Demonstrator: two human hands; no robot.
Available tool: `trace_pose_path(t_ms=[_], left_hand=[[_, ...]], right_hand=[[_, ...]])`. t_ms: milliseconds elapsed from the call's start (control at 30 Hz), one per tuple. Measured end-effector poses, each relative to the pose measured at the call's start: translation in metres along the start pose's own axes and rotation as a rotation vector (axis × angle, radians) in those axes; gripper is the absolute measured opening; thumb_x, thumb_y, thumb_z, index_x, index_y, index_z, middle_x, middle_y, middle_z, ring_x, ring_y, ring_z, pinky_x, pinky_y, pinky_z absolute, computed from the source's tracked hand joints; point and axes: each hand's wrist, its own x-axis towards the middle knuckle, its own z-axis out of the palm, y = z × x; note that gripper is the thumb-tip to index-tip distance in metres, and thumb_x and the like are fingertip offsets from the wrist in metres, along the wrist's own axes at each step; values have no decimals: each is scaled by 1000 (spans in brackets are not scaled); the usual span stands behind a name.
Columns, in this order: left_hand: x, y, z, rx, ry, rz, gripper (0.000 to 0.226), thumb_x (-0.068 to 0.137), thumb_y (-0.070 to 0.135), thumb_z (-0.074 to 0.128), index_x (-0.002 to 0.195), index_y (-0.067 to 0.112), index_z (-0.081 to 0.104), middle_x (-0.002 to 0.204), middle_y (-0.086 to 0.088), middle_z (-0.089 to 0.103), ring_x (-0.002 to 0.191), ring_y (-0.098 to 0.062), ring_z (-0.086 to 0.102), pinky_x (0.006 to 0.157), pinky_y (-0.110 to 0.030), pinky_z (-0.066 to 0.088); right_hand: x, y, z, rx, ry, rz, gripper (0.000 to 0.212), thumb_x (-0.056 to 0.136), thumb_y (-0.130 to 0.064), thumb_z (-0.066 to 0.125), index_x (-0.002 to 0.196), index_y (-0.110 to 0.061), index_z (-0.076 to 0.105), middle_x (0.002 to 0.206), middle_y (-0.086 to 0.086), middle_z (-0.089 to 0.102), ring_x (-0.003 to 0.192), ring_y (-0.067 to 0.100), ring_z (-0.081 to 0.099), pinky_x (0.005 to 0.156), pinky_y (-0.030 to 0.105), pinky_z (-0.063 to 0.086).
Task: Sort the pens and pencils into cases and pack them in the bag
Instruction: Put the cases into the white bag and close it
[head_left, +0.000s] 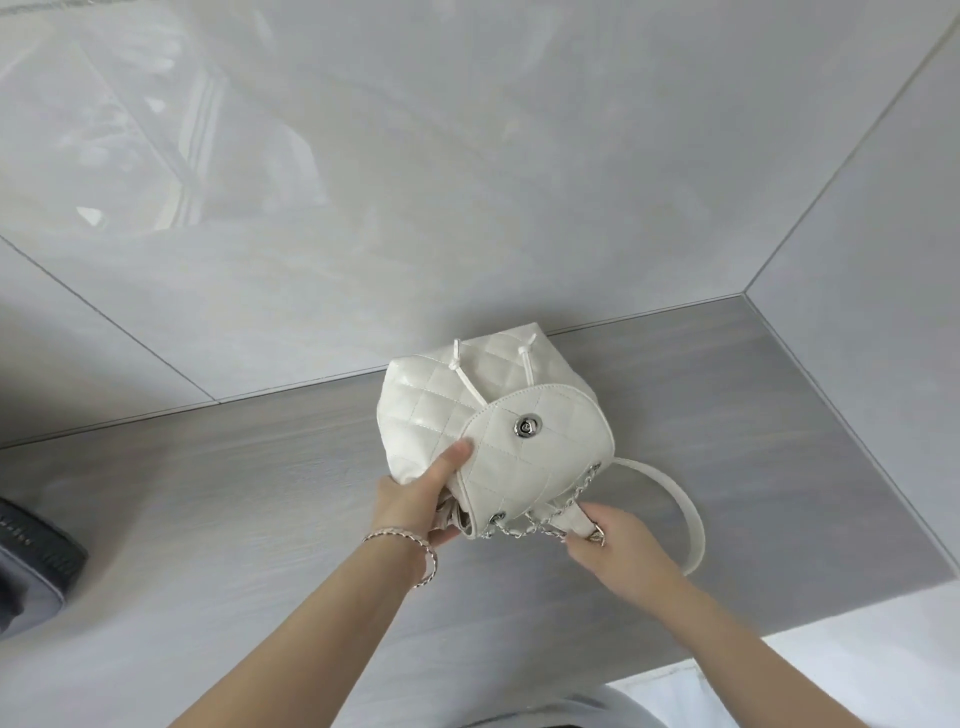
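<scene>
White quilted leather bag (457, 415) lies on the grey wood-grain tabletop (208, 467). Left hand (415, 499) has its grip clamped on the flap edge; right hand (618, 540) pinches the chain strap (540, 525). Soft, glossy, probably slippery, so better held by flap and rim.

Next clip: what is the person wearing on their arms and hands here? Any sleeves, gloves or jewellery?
Both forearms are bare to the bottom edge of the view: no sleeves and no gloves. The left hand has a thin silver-toned chain bracelet at the wrist, looped in what looks like two strands. The right hand and its wrist carry nothing visible; no rings can be made out on either hand.
</scene>
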Motion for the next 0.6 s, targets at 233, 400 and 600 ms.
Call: trace_pose_path(t_ms=[233, 400, 600], left_hand=[[-13, -1, 77, -157, -74, -13, 63, 66, 39, 78, 117, 16, 48, 107, -9, 62, 85, -29, 67, 56, -34, 58], [1, -26, 127, -166, -176, 28, 57, 69, 27, 79, 114, 14, 47, 108, -10, 63, 94, -27, 66, 71, -43, 59], [24, -36, 117, 87, -228, 69, 50, 72, 20, 77, 113, 9, 52, 94, -9, 64, 76, -24, 64, 61, -30, 59]], right_hand=[[0, 28, -89, -395, 132, -61, 18, 80, -14, 58, 96, -21, 65, 76, -12, 47, 78, 13, 50, 62, 30, 36], [11, 53, -129, -626, 152, 36, 10, 83, -17, 57, 90, -21, 61, 82, 0, 54, 85, 26, 59, 65, 32, 39], [15, 55, -124, -759, 41, 210, 35, 85, -35, 56, 58, -27, 33, 62, -9, 45, 79, 19, 57, 51, 24, 29]])
